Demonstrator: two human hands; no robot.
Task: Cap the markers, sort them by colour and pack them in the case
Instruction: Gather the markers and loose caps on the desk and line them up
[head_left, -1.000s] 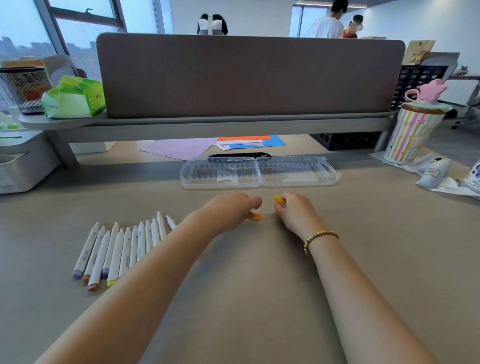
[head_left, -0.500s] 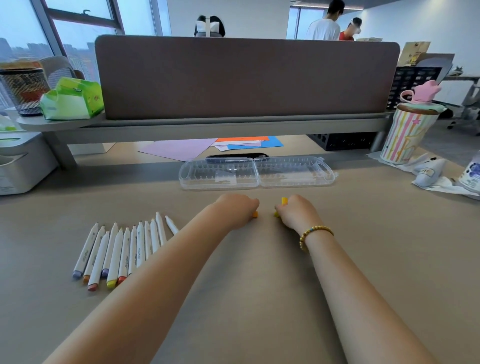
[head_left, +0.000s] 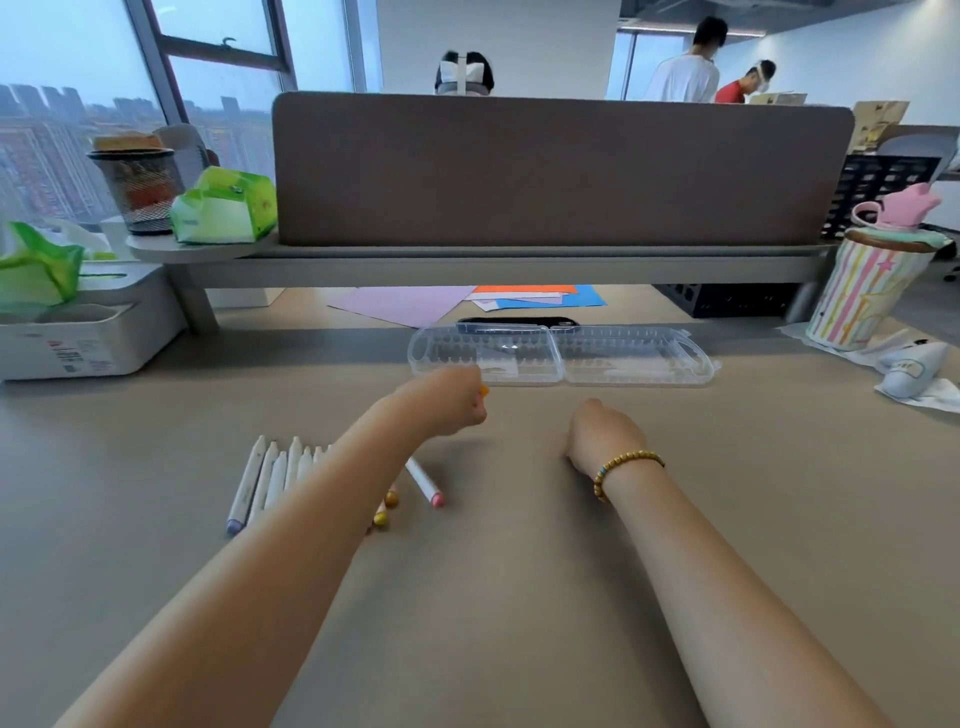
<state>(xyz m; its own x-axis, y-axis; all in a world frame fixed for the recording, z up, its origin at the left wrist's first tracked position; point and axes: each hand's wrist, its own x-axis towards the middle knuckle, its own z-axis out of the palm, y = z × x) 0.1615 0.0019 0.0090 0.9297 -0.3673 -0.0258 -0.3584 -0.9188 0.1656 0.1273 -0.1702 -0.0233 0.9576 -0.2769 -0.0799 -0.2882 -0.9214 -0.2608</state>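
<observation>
clear plastic, the case (head_left: 563, 355) lies opened flat on the desk (head_left: 519, 597), its long axis running left to right, both ribbed halves facing up. just in front of its left half, the left hand (head_left: 451, 402) is curled into a fist around a marker (head_left: 483, 391); only an orange end shows past the knuckles, pointing right toward the case. the right hand (head_left: 602, 434) rests on the desk, fingers tucked under and hidden, so i cannot tell whether it holds anything. a row of white-barrelled markers (head_left: 270, 478) lies under the left forearm, long axes running toward and away from the viewer, coloured ends nearest. one pink-tipped marker (head_left: 423, 482) lies apart, angled down-right.
</observation>
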